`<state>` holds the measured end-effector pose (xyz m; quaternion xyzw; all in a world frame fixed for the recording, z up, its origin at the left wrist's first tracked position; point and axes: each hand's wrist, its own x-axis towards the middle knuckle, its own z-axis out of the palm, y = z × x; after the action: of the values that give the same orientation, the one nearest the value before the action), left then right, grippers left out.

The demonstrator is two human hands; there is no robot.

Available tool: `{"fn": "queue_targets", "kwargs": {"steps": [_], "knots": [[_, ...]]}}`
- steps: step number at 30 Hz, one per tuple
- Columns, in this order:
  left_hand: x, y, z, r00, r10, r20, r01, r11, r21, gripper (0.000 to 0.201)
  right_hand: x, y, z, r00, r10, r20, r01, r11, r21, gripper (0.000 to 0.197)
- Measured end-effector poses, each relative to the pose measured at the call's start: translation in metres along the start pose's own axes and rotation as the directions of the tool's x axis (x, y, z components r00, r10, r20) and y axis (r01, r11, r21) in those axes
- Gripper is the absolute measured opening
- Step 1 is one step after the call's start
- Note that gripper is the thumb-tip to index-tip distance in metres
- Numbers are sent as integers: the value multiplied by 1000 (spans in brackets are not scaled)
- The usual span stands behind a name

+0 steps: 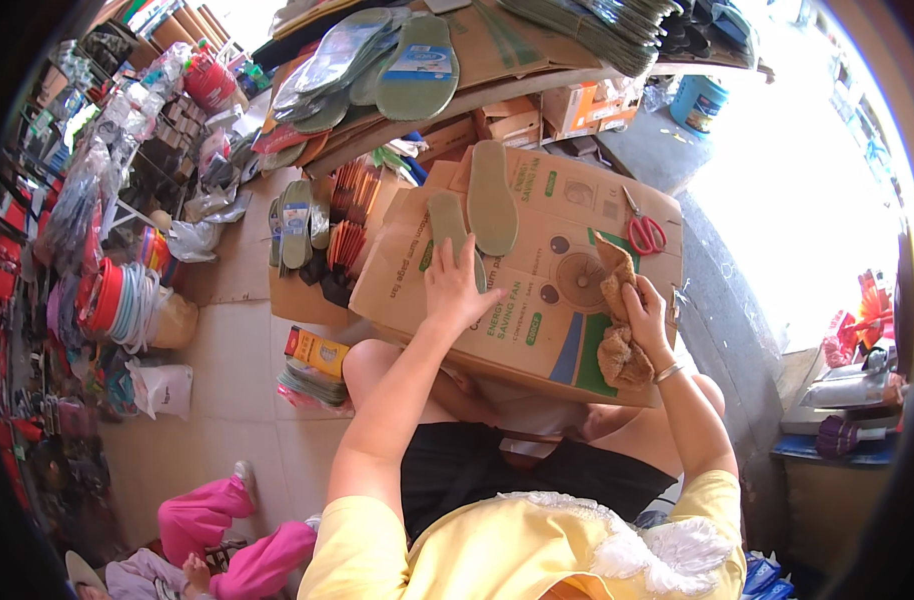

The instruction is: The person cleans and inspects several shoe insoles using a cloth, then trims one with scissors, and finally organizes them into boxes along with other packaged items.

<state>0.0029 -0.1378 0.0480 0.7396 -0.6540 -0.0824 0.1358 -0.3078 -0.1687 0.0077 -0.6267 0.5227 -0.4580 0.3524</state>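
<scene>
My left hand [455, 288] lies with its fingers spread over the lower end of a green shoe insole [446, 216]. A second green insole [493, 200] is right beside it, toward the far edge of the box. Both rest on a large cardboard box [402, 262] in front of my knees. At the right side of the box my right hand [645, 312] grips a crumpled brown cloth [625, 361], which hangs down below the fingers and sticks up above them. Red-handled scissors [645, 234] lie near the far right corner.
Beyond the box, a shelf carries packaged insoles [417, 75] and a green stack [587, 30]. Left of the box are bundled insoles [296, 225] and a yellow packet [317, 350]. A blue bucket [698, 104] stands far right. Another person in pink trousers [202, 510] is at lower left.
</scene>
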Motion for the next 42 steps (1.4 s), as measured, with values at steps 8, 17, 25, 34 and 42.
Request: {"fn": "queue_targets", "kwargs": {"steps": [8,17,25,34,42], "knots": [[-7,-30,-5,987,-63,-147,46,992,-117,89,-1,2,3,1000,-9,1,9,999,48,22],[-51,-79,-25,960,-274,65,169,375,-911,71,4,-1,5,1000,27,8,-27,992,119,22],[-127,7,3,958,-72,279,281,24,-959,62,-40,-120,36,738,-453,500,568,817,-99,22],[-140,16,13,887,-6,462,462,36,-886,61,17,-44,45,836,-422,351,544,556,-628,39],[-142,17,27,918,-157,365,365,-28,-931,54,-70,-91,84,583,-564,585,721,690,-53,34]]}}
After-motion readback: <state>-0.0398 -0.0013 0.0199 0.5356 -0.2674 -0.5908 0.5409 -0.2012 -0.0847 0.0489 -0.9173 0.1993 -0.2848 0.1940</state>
